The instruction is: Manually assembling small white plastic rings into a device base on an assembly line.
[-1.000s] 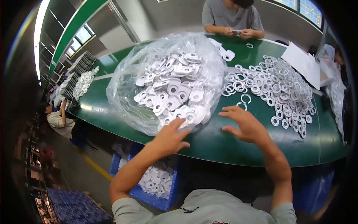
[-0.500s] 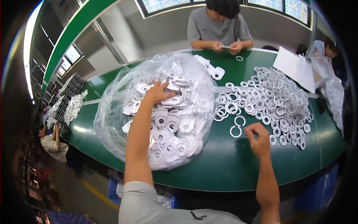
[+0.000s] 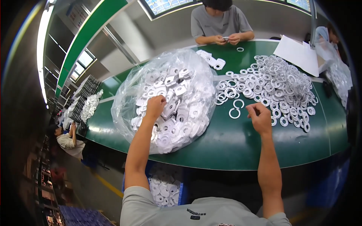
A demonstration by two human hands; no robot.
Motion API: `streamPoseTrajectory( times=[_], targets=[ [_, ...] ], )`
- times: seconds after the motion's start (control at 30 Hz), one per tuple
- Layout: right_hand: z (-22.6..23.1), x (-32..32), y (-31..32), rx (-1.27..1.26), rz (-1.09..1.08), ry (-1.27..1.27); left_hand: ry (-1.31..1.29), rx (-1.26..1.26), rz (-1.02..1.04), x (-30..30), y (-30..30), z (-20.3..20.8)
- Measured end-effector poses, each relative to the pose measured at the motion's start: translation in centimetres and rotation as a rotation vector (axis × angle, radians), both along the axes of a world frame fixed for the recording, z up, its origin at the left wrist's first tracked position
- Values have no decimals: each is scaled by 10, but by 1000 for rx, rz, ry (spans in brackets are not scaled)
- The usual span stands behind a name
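Left hand [image 3: 155, 106] reaching into bag [image 3: 124, 98], fingers curled among parts [image 3: 177, 124]. Right hand [image 3: 259, 118] closed, near rings [image 3: 279, 86]; contents indeterminate.

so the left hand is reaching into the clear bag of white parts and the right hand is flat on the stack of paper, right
Not quite. The head view shows the right hand on the green table beside the loose white rings, far from the paper. The left hand is indeed in the clear bag of white parts.

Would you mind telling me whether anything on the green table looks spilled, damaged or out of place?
Nothing stands out. The left hand reaches into the clear bag of white parts, the right hand is beside the heap of white rings.
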State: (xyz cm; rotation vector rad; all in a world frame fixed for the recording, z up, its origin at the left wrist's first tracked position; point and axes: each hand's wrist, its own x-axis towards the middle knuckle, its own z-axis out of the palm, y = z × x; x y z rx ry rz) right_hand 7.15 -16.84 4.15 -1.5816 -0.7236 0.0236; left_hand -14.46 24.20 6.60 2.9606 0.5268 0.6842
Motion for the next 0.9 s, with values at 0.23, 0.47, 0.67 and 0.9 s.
streamPoseTrajectory(
  times=[0.23,0.47,0.67,0.9],
  targets=[
    [-5,-2,-6,-5,-25,69,109,-17,-49,66,-30,3],
    [5,33,-52,-15,-225,129,-19,-585,109,70,-10,31],
    [21,72,-85,-89,-330,50,-391,-490,-31,40,-40,64],
    [3,104,-91,-194,-521,-143,-244,-762,-549,68,-227,-10]
  ],
)
